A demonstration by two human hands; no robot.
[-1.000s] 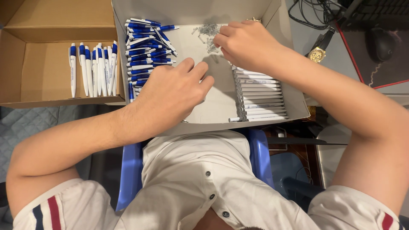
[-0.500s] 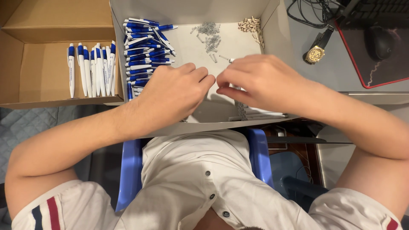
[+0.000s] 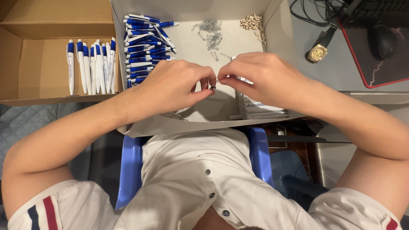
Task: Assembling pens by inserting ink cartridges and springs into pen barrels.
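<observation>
Both hands, left hand (image 3: 170,87) and right hand (image 3: 260,76), pinch a small pen part (image 3: 212,86) over the white box (image 3: 272,25)

A small dark pen part (image 3: 212,87), rounded at its visible end, sits pinched at the left hand's (image 3: 170,87) fingertips. A thin metal spring (image 3: 218,80), tiny and silvery, is pinched by the right hand (image 3: 262,79) just beside it, the two almost meeting above the white tray's (image 3: 221,113) floor. Finer detail is too small to tell.

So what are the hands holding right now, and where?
Left hand pinches a small dark-tipped pen part by its end; right hand pinches a thin spring.
</observation>
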